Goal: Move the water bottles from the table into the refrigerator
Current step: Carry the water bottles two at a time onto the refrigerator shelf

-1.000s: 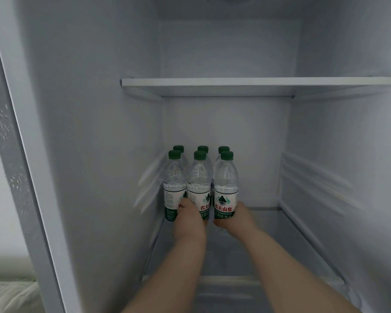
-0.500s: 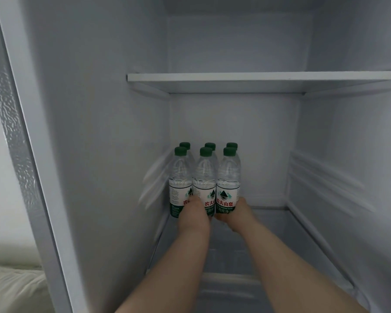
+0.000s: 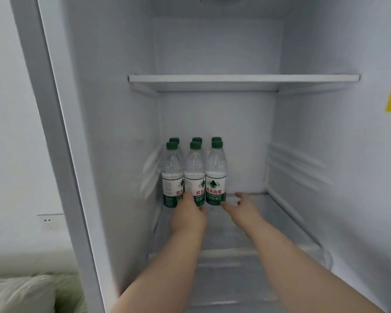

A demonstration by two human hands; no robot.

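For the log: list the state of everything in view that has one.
White refrigerator: open.
Six clear plastic water bottles with green caps: upright, capped, two rows of three inside it.
Left hand: against the front middle bottle's base, grip hidden.
Right hand: open, fingers spread, beside the front right bottle.

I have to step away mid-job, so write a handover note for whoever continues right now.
Left hand: against the front middle bottle, fingers hidden.
Right hand: open, holding nothing, beside the front right bottle.
Six water bottles stand in two rows of three, back left on the lower refrigerator shelf.
Table not in view, so check it for more bottles.
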